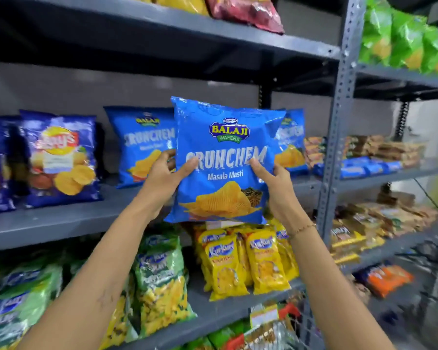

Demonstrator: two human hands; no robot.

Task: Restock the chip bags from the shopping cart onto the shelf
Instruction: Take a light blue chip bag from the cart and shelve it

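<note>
Placement step: left hand (162,176) and right hand (276,184) clasp the Crunchem bag (223,160) above the shelf (61,221); next, presumably, setting it upright between matching bags.

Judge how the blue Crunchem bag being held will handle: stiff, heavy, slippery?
The Crunchem bag looks puffed with air, so probably light and squashy. Its glossy film may be slippery; both the left hand and right hand pinch its sides. The contents are likely fragile.

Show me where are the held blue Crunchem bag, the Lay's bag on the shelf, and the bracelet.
held blue Crunchem bag (225,160), head view, front middle.
Lay's bag (61,157), head view, front middle.
bracelet (301,229), head view, chain on right wrist.
</note>
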